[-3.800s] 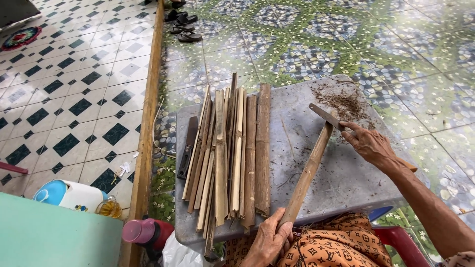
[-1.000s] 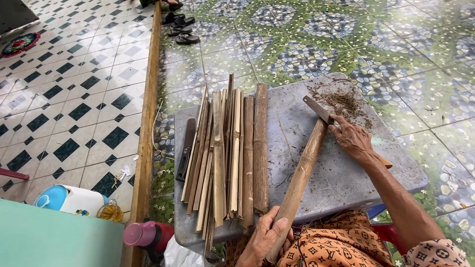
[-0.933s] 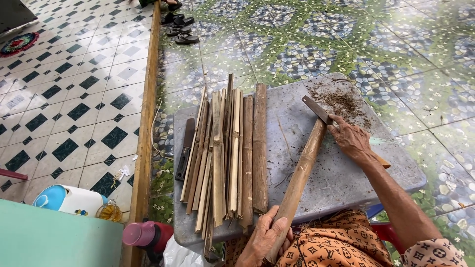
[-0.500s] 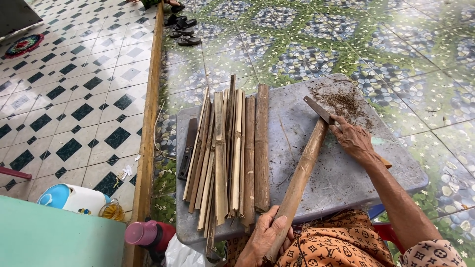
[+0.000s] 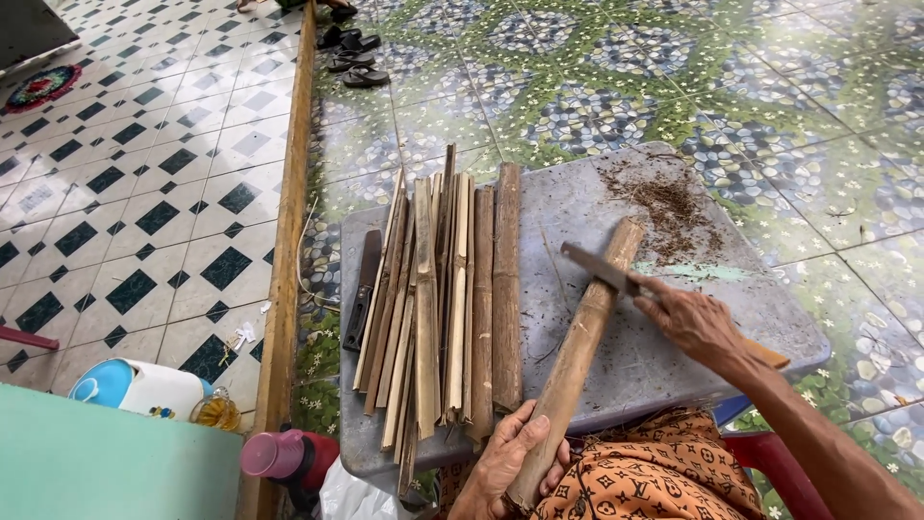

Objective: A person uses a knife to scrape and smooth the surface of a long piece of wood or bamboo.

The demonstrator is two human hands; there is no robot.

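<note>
Right now the left hand [image 5: 508,460], at bottom centre of the frame, is wrapped tight around the near end of a bamboo stick [image 5: 577,351], fingers curled over it, thumb side up. Stick slants up and right across the grey board [image 5: 770,318], far end near centre frame. Right hand [image 5: 695,323], centre right, fist closed on a knife [image 5: 602,270]; wooden handle end pokes out behind the wrist, blade lies across the upper part of the stick, touching it. Right forearm runs off to the lower right corner. Left of the stick, a pile of split bamboo strips [image 5: 443,299] lies lengthwise on the board. Brown shavings [image 5: 674,202] at the board's upper right. Patterned orange cloth [image 5: 654,477] at bottom.
</note>
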